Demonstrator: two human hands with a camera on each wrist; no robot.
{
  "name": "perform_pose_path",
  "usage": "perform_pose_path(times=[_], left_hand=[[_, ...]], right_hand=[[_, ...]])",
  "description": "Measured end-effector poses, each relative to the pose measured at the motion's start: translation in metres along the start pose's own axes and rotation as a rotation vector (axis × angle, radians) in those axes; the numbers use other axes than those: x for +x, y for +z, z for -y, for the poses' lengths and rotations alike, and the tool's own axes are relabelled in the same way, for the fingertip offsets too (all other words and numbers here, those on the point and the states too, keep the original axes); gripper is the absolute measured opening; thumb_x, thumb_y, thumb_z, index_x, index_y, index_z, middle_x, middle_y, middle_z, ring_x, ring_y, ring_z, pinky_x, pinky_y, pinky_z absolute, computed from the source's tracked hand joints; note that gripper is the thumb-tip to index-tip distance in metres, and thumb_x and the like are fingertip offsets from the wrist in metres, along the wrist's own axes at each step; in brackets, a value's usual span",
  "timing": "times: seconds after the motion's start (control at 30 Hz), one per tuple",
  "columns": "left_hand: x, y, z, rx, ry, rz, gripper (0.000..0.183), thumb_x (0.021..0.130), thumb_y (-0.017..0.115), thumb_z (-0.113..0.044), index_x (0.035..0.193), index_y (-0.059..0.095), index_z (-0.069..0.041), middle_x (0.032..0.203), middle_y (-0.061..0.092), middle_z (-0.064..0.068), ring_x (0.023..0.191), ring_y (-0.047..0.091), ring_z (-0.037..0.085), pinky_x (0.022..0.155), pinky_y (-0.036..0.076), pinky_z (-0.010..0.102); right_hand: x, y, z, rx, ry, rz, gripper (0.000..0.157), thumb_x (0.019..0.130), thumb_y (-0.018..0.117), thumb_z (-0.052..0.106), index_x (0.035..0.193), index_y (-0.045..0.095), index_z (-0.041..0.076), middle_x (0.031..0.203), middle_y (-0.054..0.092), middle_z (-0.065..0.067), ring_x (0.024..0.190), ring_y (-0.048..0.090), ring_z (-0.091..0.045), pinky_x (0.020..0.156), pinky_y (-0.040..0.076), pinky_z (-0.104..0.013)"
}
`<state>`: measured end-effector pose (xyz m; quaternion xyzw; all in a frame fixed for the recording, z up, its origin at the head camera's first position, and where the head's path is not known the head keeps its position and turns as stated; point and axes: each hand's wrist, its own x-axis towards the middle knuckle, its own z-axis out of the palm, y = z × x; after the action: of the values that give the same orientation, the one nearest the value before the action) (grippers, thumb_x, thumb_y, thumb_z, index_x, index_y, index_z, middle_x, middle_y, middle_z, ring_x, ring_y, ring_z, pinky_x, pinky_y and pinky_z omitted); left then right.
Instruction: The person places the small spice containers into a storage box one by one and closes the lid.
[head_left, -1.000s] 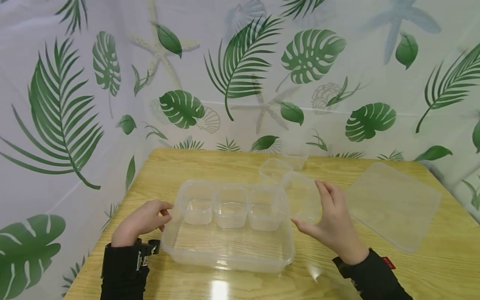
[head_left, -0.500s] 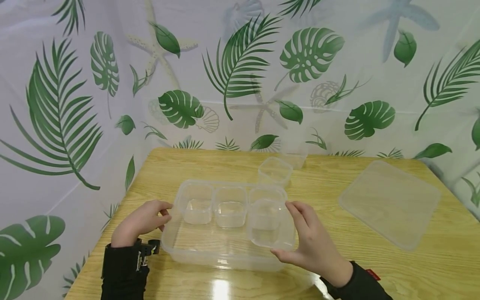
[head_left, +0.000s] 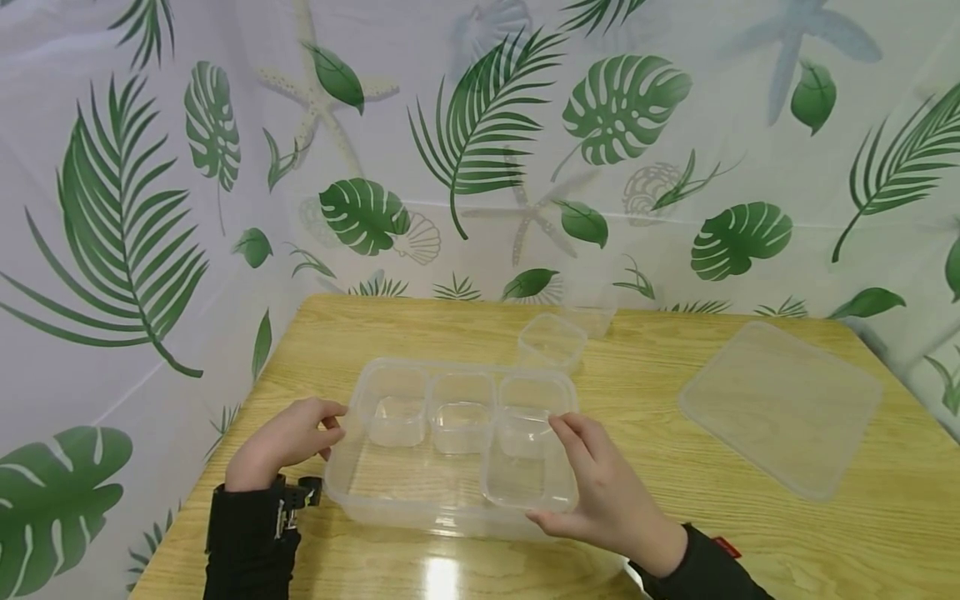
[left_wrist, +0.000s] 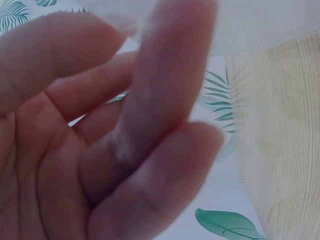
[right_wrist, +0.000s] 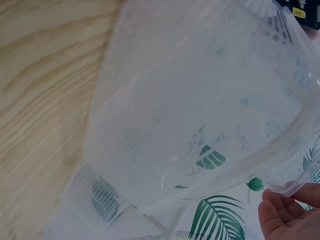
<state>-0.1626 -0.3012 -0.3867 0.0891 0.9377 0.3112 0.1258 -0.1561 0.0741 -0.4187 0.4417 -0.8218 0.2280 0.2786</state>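
My right hand (head_left: 603, 492) holds a small clear plastic container (head_left: 517, 479) with thumb and fingers spread across its sides. That container is inside the large clear plastic box (head_left: 397, 512), at its front right; whether it touches the bottom cannot be told. Three similar small containers (head_left: 461, 425) stand in a row along the box's back wall. My left hand (head_left: 288, 437) rests by the box's left wall, its fingers loosely bent. In the left wrist view, its fingers (left_wrist: 172, 70) loom close before translucent plastic. The right wrist view is mostly filled by clear plastic (right_wrist: 200, 100).
Behind the box stand two more small clear containers, one nearer (head_left: 552, 342) and one farther back (head_left: 592, 319). A flat, translucent square lid (head_left: 780, 408) lies at the right. A leaf-patterned curtain (head_left: 480, 125) hangs behind the wooden table (head_left: 405, 312).
My right hand has brought the small container leftward from beside the box and down into its front right. My left hand has stayed by the box's left wall.
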Motion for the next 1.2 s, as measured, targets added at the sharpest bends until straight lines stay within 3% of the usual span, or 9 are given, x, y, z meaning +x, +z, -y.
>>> perform_pose_path(times=[0.27, 0.5, 0.9, 1.2], left_hand=[[0.000, 0.000, 0.000, 0.002, 0.007, -0.003, 0.041, 0.089, 0.049, -0.010, 0.125, 0.046, 0.009, 0.083, 0.055, 0.004, 0.063, 0.056, 0.019, 0.055, 0.038, 0.031], [-0.001, 0.000, -0.002, 0.003, 0.005, -0.005, 0.041, 0.088, 0.049, -0.010, 0.125, 0.046, 0.009, 0.083, 0.055, 0.004, 0.063, 0.056, 0.018, 0.054, 0.037, 0.031], [0.000, 0.000, -0.002, 0.009, 0.002, -0.004, 0.041, 0.089, 0.049, -0.012, 0.125, 0.047, 0.009, 0.084, 0.055, 0.004, 0.064, 0.055, 0.016, 0.055, 0.038, 0.031], [0.001, 0.001, 0.000, 0.005, 0.004, -0.006, 0.042, 0.089, 0.049, -0.012, 0.125, 0.047, 0.009, 0.084, 0.055, 0.003, 0.064, 0.056, 0.018, 0.055, 0.038, 0.031]], right_hand=[[0.004, 0.005, 0.000, 0.013, -0.010, -0.034, 0.090, 0.069, 0.069, 0.052, 0.130, 0.039, -0.007, 0.116, 0.043, -0.019, 0.102, 0.045, -0.025, 0.079, 0.043, -0.037], [0.006, 0.007, -0.001, 0.047, 0.025, -0.003, 0.086, 0.072, 0.067, 0.052, 0.129, 0.040, -0.007, 0.117, 0.043, -0.019, 0.104, 0.045, -0.026, 0.078, 0.043, -0.038], [0.009, 0.010, -0.001, 0.114, 0.205, 0.173, 0.083, 0.075, 0.064, 0.052, 0.129, 0.039, -0.006, 0.123, 0.041, -0.019, 0.107, 0.046, -0.027, 0.080, 0.043, -0.037], [0.010, 0.014, 0.002, 0.134, 0.271, 0.249, 0.088, 0.074, 0.062, 0.058, 0.130, 0.040, -0.006, 0.123, 0.042, -0.018, 0.109, 0.046, -0.027, 0.083, 0.042, -0.039]])
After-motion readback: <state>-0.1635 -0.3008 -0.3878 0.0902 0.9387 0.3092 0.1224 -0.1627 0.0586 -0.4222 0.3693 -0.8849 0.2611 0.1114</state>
